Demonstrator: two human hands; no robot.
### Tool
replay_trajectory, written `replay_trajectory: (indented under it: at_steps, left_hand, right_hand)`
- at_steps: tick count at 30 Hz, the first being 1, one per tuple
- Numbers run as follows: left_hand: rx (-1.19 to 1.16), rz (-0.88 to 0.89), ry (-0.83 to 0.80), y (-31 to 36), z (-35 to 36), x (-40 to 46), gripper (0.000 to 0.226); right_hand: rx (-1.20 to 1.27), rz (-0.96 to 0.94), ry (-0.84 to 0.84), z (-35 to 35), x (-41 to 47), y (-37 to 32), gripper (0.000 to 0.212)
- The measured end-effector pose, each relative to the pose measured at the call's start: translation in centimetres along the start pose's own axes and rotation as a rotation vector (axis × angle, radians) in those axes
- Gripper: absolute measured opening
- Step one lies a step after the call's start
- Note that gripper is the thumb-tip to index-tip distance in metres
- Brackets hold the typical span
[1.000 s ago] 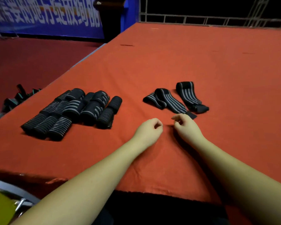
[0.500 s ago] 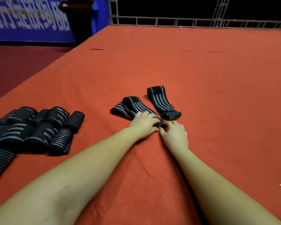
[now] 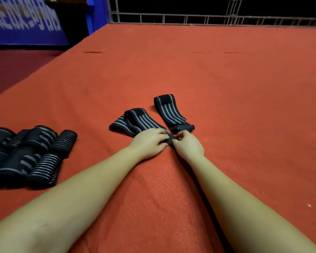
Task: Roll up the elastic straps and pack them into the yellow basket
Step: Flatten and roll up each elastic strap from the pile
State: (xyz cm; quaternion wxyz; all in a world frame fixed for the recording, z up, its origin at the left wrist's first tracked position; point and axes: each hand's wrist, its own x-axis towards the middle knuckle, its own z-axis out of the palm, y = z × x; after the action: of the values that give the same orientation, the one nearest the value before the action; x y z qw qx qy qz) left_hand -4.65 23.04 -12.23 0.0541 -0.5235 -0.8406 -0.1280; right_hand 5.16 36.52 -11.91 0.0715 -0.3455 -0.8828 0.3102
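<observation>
An indoor event or sports hall, set up like a staged venue: a wide platform covered in orange-red cloth [image 3: 208, 73] fills the foreground, bordered at the far edge by a metal truss railing [image 3: 190, 18]. A blue banner [image 3: 26, 24] with white characters hangs at the left above dark red flooring [image 3: 16, 70], against an unlit black background.

Left hand [image 3: 150, 142] and right hand [image 3: 189, 145] cover the near end of the strap [image 3: 140, 120], so the grip underneath can't be made out. The pile of rolls [image 3: 29, 154] runs off the left edge. The banner [image 3: 24, 19] up top is blurred and cropped, lettering unreadable. Both forearms leave the bottom edge.
</observation>
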Motion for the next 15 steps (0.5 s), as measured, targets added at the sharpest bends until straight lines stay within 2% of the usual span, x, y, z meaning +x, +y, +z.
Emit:
replay_trajectory:
  at_steps: [6,12,15]
  left_hand:
    - [-0.112,-0.077,-0.012,0.4,0.1,-0.6,0.045]
    - [-0.148,-0.206,0.052,2.2,0.1,-0.4,0.058]
    - [-0.208,-0.287,0.106,3.0,-0.9,-0.1,0.049]
  right_hand:
    - [0.152,0.025,-0.074,-1.0,0.3,-0.7,0.033]
    - [0.605,0.085,-0.057,-1.9,0.0,-2.5,0.022]
    - [0.789,0.067,-0.1,-2.6,-0.7,-4.5,0.021]
